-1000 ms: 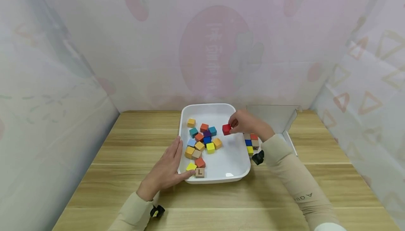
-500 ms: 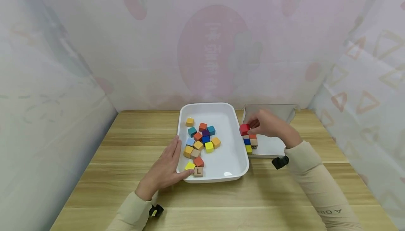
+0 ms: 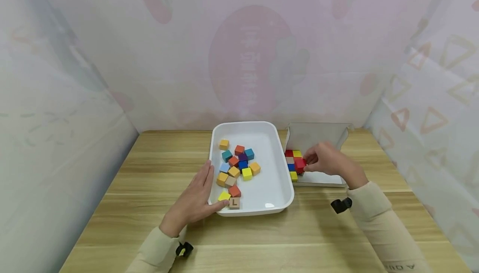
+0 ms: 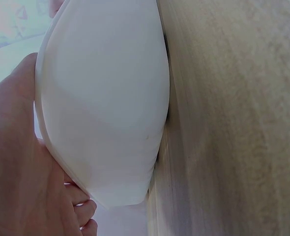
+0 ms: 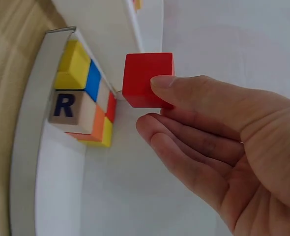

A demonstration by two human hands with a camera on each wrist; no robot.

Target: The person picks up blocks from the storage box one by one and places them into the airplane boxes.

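1. Fingers of the right hand (image 3: 329,161) pinch a red cube (image 5: 147,78) between thumb and fingertips, the other fingers loosely curled beneath it; the thumb lies along the cube's near face, so most of the block juts out beyond the fingertips.
2. Held that way, the red cube hangs just above the floor of the white cardboard box (image 3: 318,136), close beside the cubes already packed there in a tight block against the box's left wall.
3. That packed block (image 5: 83,96) shows yellow, blue, orange and red faces and one plain wooden cube marked R, all touching one another; the red cube is just beside it, apparently not yet set down.
4. The left hand (image 3: 194,200) lies flat with straight fingers against the near left wall of the white plastic tray (image 3: 278,148), gripping nothing; by my judgement it steadies the tray.
5. Loose coloured cubes (image 3: 239,165) sit scattered in the tray's left half, well apart from the right hand, all on a wooden table (image 3: 149,231).
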